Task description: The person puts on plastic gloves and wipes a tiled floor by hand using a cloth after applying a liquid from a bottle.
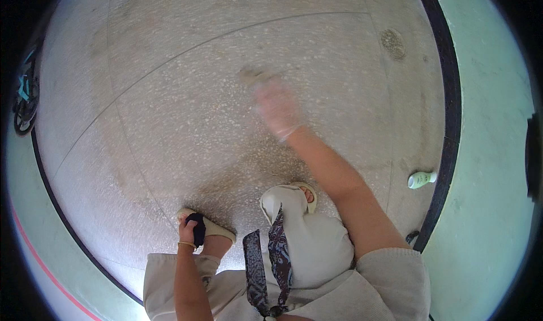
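Observation:
My right hand, blurred and in a thin clear glove, is stretched out low over the speckled terrazzo floor. It grips a brownish object, too blurred to name, perhaps a brush or sponge. Below my forearm the floor looks darker, as if wet. By my left foot, my left hand holds a black cloth-like item, with a bangle around the wrist. Both feet wear pale slippers.
A green and white bottle lies on its side near the dark skirting at the right. A round patch, perhaps a drain cover, is at the upper right. A wheeled object stands against the left wall. Patterned scarf ends hang before me.

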`<state>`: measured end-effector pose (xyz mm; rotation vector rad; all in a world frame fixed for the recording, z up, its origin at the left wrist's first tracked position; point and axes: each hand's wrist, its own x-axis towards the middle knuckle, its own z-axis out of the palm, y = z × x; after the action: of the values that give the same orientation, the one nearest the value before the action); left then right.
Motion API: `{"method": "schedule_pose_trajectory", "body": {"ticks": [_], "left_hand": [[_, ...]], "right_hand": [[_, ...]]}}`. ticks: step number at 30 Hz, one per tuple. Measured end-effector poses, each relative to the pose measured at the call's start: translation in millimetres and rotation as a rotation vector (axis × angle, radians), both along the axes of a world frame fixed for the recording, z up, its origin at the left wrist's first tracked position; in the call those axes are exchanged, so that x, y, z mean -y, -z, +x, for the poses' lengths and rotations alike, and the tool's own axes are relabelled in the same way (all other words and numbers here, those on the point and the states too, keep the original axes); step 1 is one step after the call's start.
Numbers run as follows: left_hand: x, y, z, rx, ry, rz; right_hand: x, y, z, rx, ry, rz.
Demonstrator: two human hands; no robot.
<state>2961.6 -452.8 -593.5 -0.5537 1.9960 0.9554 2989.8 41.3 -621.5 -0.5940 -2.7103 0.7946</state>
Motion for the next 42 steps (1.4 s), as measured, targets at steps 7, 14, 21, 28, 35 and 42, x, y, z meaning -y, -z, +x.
{"method": "schedule_pose_trajectory", "body": {"ticks": [7,14,21,28,35,42], "left_hand": [[25.2,12.7,-4.3,0.076,-0.153,0.090],[-15.7,22.5,-1.0,0.168,-0.177,0.225],[-3.5,21.0,-6.1,0.124,-0.146,0.184],[3.5,2.4,-7.2,0.100,-0.253,0.179],[-12.6,3.0,-4.9,0.092,-0.181,0.140],[-12.8,2.4,-6.5,0.118,-0.160,0.110]], "right_hand": [[-128.4,60.5,208.2,0.507,0.907,0.310],[-207.3,72.5,323.1,0.389,1.266,0.329],[-203.4,79.0,88.1,0.203,0.544,0.333],[25.4,-20.8,-71.6,0.553,-0.470,-0.506],[128.3,46.9,38.8,0.084,-0.588,-0.102],[39.9,10.5,153.4,0.363,-0.191,0.101]]}}
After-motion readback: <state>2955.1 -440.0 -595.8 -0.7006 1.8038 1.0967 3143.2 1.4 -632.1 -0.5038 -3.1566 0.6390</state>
